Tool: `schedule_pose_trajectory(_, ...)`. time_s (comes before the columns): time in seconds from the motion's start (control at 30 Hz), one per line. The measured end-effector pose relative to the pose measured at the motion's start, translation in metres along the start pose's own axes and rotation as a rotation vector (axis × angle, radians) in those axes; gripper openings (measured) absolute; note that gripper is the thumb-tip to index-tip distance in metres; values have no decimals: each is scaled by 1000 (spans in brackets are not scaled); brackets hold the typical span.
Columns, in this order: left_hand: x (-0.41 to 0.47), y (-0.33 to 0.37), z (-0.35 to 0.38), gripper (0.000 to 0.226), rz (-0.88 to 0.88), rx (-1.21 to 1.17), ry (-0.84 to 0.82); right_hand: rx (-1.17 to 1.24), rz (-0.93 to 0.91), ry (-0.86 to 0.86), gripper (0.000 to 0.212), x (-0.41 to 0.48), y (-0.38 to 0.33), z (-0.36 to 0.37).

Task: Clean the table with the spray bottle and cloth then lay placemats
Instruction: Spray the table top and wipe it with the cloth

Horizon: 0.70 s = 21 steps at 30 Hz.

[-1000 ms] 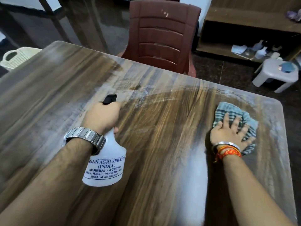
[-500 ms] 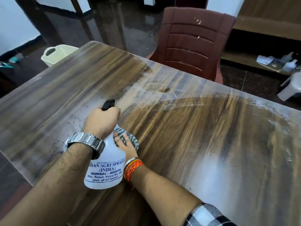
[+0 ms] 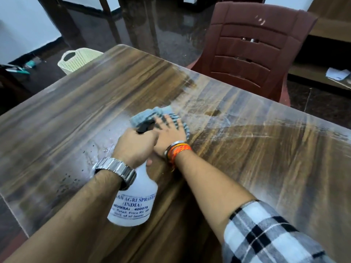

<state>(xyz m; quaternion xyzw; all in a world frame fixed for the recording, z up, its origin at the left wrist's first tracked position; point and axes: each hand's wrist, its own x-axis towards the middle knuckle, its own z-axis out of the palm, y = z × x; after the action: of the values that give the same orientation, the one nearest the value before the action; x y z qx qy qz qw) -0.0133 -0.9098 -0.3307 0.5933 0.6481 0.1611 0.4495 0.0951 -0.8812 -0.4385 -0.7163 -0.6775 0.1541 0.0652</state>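
Head view: the cloth (image 3: 152, 115), grey-blue and striped, lies bunched on the table (image 3: 266, 168) under the right hand (image 3: 170, 132), whose fingers are spread flat and pressing on it. Just beside and partly over that hand, the left hand (image 3: 135, 146) is wrapped tight around the neck of the white spray bottle (image 3: 134, 202), held tilted above the table with its black nozzle touching the cloth's near edge. Left of the hands, droplets dot the wood; beyond and right of them run pale streaks. Past the far table edge stand a maroon chair (image 3: 252, 46) and a cream basket (image 3: 77, 59).
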Motion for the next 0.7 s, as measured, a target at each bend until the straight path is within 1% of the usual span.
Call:
schedule_pose_trajectory(0.07,14,13,12,16,8,-9,-21,3,124,64,51,10,37,-6)
schedule_pose_trajectory(0.17,35,32,29,20,89,-65,31,32,339,102,51,12,86,-13)
schedule_pose_trajectory(0.27,50,52,45,20,151,-37,12,72,512,156,52,9,88,-10)
schedule_pose_trajectory(0.33,60,62,51,23,152,17,-33,109,573,219,53,9,73,-8)
schedule_pose_trajectory(0.37,64,68,53,31,156,33,-48,119,565,226,53,9,67,-7)
schedule_pose_trajectory(0.4,69,73,54,36,165,43,-56,115,517,207,54,10,62,-4)
schedule_pose_trajectory(0.43,71,79,57,35,176,53,-64,121,447,166,56,10,58,-6)
schedule_pose_trajectory(0.47,73,84,59,29,185,57,-76,157,376,130,63,9,55,-8)
schedule_pose_trajectory(0.5,72,90,63,23,184,61,-86,193,309,126,73,9,55,-7)
schedule_pose_trajectory(0.53,72,95,67,19,181,66,-96,173,279,163,74,8,54,-8)
schedule_pose_trajectory(0.57,71,99,70,17,180,74,-111,72,305,256,65,6,53,-10)
schedule_pose_trajectory(0.6,70,103,74,16,181,75,-133,36,345,268,55,5,54,-15)
schedule_pose_trajectory(0.63,70,105,76,15,182,76,-149,-4,325,280,49,5,56,-15)
schedule_pose_trajectory(0.67,69,109,78,16,185,81,-154,16,250,210,46,8,59,-14)
schedule_pose_trajectory(0.7,69,112,80,16,187,95,-147,84,195,99,46,8,60,-13)
